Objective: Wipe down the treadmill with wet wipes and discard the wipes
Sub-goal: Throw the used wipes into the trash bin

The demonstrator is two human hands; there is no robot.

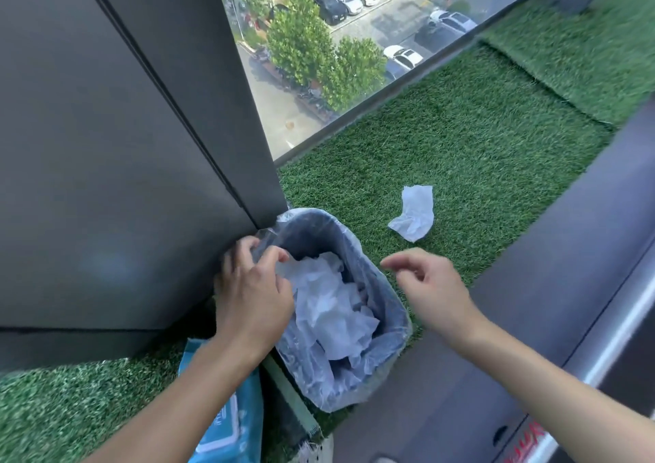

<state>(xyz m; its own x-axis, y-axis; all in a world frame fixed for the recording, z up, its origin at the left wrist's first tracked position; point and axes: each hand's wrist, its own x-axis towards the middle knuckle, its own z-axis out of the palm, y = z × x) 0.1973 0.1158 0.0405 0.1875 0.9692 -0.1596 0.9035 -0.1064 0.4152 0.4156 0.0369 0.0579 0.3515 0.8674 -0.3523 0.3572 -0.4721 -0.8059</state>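
left hand (251,285) pinching liner (265,240) at rim of bin (377,278). right hand (430,285) hovering beside bin, fingers loosely curled, gripping nothing. crumpled wipes (329,306) lying inside bin; one loose wipe (414,214) lying on turf (478,151) just beyond. wipes pack (230,413) lying under left forearm.

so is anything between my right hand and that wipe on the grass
Nothing visible: the stray wipe lies on bare turf just beyond the right hand, only grass between. Its way to the bin looks open too; the left hand grips the liner at the opposite rim.
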